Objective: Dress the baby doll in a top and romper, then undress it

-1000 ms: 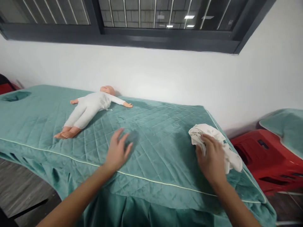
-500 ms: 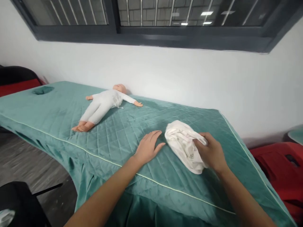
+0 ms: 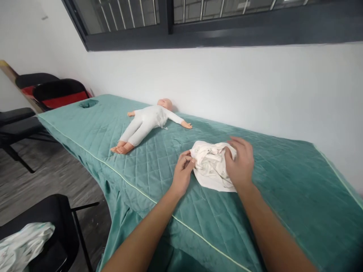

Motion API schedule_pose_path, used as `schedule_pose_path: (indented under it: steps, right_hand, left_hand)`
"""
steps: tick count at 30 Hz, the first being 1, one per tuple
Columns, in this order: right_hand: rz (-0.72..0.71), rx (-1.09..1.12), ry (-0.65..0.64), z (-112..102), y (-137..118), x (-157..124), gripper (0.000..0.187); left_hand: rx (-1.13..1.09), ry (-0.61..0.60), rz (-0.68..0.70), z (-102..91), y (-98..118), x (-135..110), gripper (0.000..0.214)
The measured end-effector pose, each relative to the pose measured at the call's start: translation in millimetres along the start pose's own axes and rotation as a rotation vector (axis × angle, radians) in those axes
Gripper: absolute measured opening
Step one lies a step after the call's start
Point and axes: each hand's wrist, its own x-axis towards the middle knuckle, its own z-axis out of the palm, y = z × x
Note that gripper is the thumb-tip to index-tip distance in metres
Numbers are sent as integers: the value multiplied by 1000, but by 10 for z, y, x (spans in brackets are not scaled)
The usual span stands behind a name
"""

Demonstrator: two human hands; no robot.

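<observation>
A crumpled white cloth piece (image 3: pixel 211 166), faintly patterned, lies bunched on the green quilted bed cover (image 3: pixel 159 170). At its left edge, my left hand (image 3: pixel 183 172) has thumb and fingers pinched together on the fabric. Over its right side is my right hand (image 3: pixel 241 162), thumb and fingers apart; the thumb reaches the cloth, though its exact contact is partly hidden. Farther back to the left, a baby doll (image 3: pixel 147 121) in a white suit lies on its back, arms spread and feet toward me.
A black chair (image 3: pixel 64 226) at the lower left bears another patterned white cloth (image 3: pixel 27 243). Black and red chairs (image 3: pixel 61 94) stand beyond the bed's far left end, near a face hole (image 3: pixel 89 103). A white wall (image 3: pixel 227 83) with a barred window runs along the back.
My left hand has gone from lying open beside the cloth to pinching its left edge. My right hand has loosened its grip and spread its fingers. The cloth lies flatter. The view has swung left.
</observation>
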Motion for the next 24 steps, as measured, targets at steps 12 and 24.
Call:
schedule_pose_path:
  steps: [12, 24]
  right_hand:
    - [90, -21, -282, 313, -147, -364, 62]
    - [110, 26, -258, 214, -99, -298, 15]
  left_hand:
    - [11, -93, -103, 153, -74, 422, 29]
    - [-464, -108, -288, 61, -46, 471, 27]
